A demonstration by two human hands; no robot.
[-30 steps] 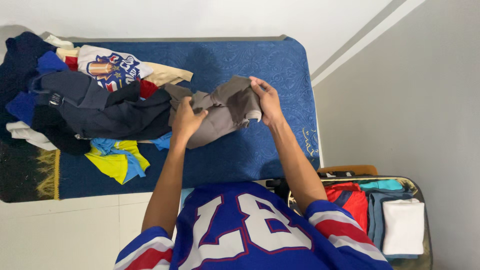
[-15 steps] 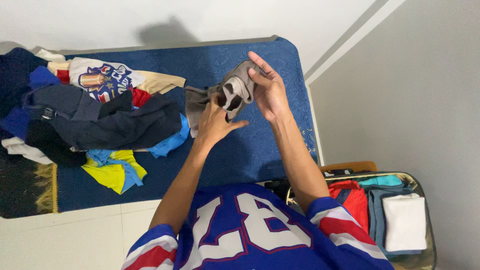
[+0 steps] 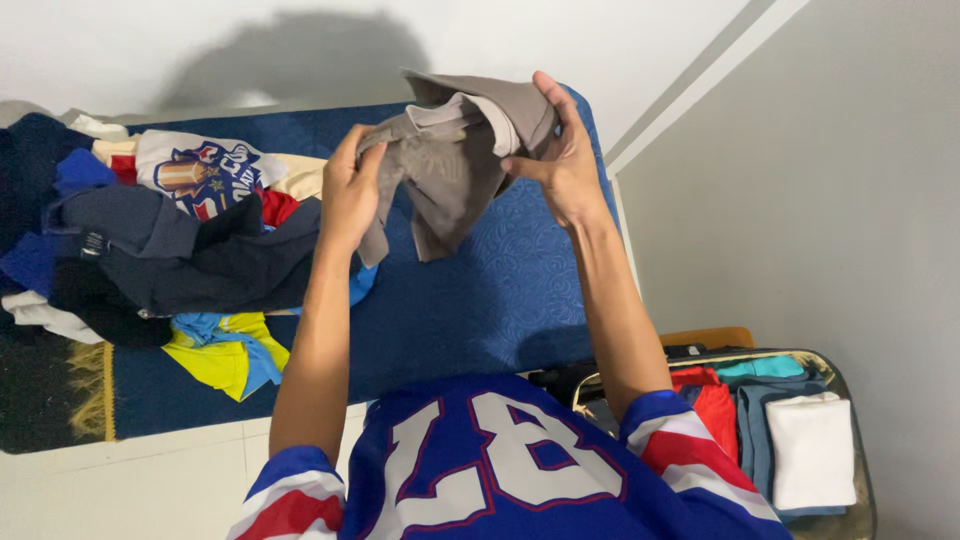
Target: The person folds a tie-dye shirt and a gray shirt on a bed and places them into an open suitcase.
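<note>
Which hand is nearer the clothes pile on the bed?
Left. The left hand grips the grey garment just above the pile's right edge; the right hand holds the garment's far side, farther from the pile.

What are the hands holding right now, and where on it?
A folded grey garment, lifted above the blue mattress: left hand grips its left edge, right hand its right edge.

Small pale label (image 3: 93,243) on dark garment (image 3: 190,255) in pile, left; no packages, signs, screens.
</note>
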